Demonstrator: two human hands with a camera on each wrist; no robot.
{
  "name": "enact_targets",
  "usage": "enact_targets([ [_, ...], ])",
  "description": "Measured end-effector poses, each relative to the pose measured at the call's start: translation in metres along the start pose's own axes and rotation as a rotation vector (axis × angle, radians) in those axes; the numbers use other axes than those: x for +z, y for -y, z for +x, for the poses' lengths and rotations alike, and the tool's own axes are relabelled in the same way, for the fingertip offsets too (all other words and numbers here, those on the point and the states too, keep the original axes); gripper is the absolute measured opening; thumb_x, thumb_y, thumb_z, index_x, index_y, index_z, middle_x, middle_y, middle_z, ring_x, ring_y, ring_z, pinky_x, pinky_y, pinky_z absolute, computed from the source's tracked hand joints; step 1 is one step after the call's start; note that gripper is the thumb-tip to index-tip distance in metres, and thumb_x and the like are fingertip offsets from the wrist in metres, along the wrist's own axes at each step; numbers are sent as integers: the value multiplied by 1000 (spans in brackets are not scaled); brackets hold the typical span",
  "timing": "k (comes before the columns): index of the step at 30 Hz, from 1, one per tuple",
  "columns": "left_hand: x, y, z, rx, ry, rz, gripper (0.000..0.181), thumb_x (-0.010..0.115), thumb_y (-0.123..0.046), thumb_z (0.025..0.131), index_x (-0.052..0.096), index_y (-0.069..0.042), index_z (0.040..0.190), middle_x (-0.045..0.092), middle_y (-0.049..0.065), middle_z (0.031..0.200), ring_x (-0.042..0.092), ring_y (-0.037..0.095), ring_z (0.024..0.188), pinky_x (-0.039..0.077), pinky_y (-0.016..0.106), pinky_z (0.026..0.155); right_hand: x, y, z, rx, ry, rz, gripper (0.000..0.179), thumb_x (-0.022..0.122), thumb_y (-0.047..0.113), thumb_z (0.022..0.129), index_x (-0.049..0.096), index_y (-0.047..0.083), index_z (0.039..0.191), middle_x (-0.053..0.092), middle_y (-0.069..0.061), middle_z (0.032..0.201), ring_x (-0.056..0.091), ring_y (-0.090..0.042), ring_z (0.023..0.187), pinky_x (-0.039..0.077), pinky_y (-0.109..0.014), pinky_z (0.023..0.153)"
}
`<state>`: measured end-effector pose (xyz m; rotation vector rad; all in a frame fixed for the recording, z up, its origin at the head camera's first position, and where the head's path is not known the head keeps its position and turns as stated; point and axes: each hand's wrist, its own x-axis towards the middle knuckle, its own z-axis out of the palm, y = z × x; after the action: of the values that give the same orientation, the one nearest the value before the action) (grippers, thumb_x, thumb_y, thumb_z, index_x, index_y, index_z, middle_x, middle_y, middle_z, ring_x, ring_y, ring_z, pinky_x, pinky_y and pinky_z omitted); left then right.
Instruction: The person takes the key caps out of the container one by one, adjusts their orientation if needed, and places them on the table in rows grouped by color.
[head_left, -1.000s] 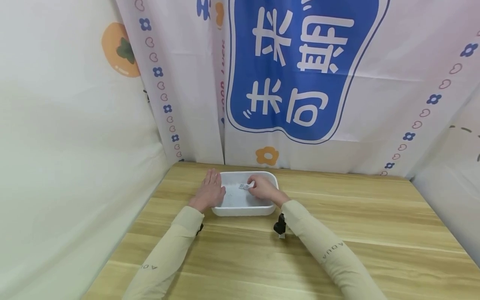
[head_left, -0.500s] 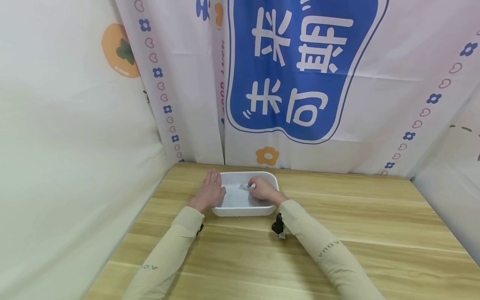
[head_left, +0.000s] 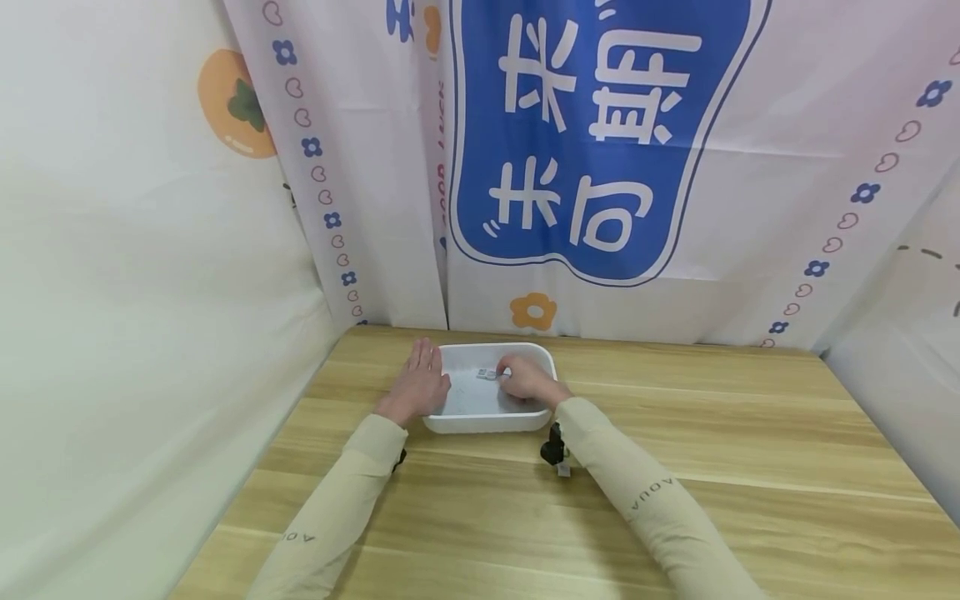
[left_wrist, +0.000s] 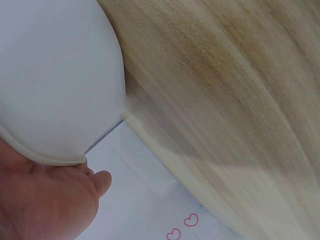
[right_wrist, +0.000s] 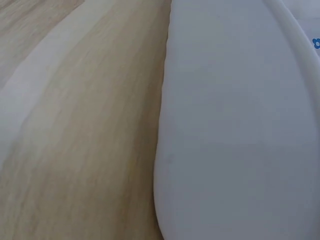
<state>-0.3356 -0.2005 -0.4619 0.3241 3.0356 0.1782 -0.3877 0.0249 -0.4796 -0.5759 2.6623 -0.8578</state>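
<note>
A white plastic basin (head_left: 487,423) stands near the back of the wooden table. On its left rim rests my left hand (head_left: 417,385), fingers straight and together, thumb toward the inside. The left wrist view has the palm (left_wrist: 47,202) right at the rim, most fingers hidden behind it. My right hand (head_left: 525,379) reaches down into the basin with curled fingers, pinching the right end of a small flat white piece with grey print (head_left: 483,374). The right wrist view takes in only the basin's outer wall (right_wrist: 235,120); the hand is out of sight there.
The wooden table (head_left: 480,517) runs back to a printed cloth (head_left: 390,208) hanging behind the basin. Another pale cloth (head_left: 150,317) hangs along the left edge. A black wrist camera (head_left: 553,446) sits under the right sleeve, close to the basin's front.
My right wrist and forearm have shifted slightly left, with the fingers staying at the small printed piece. The left hand and the basin keep their places.
</note>
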Motion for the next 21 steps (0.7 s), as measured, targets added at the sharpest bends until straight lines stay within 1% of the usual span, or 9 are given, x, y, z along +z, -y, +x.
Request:
enact_targets([
  [2, 0, 0, -1, 1, -5, -3, 66, 26, -33, 106, 7, 8, 154, -9, 26, 162, -9, 39, 152, 9, 50, 126, 0, 0, 1, 4, 4, 8, 29, 58, 2, 88, 63, 4, 117, 54, -2, 57, 49, -12, 46, 41, -22, 41],
  [8, -2, -1, -2, -1, -11, 16, 65, 27, -32, 105, 11, 9, 154, -6, 26, 162, -3, 41, 152, 10, 50, 125, 2, -2, 2, 1, -7, 9, 27, 57, -1, 85, 65, 4, 111, 52, -1, 53, 48, -12, 44, 40, -21, 39],
  [13, -3, -1, -1, -2, -4, 14, 65, 27, -32, 105, 9, 9, 154, -7, 26, 162, -5, 40, 152, 10, 50, 126, 2, 0, 1, 7, -17, 11, 26, 57, -2, 84, 65, 3, 109, 53, -2, 54, 48, -12, 44, 40, -21, 39],
  [18, -2, -1, -2, -2, -3, 14, 65, 27, -31, 106, 9, 9, 154, -7, 26, 162, -7, 40, 152, 9, 50, 126, 2, 0, 1, 19, -23, 21, 21, 58, 2, 89, 65, 3, 109, 57, -3, 60, 51, -13, 46, 42, -22, 40],
  [21, -2, -1, -2, -2, -2, 18, 65, 27, -32, 106, 9, 8, 154, -7, 26, 162, -6, 40, 152, 9, 49, 126, 3, 0, 1, 8, -31, 15, 18, 58, 7, 92, 63, 3, 109, 60, -3, 63, 52, -12, 47, 43, -21, 40],
])
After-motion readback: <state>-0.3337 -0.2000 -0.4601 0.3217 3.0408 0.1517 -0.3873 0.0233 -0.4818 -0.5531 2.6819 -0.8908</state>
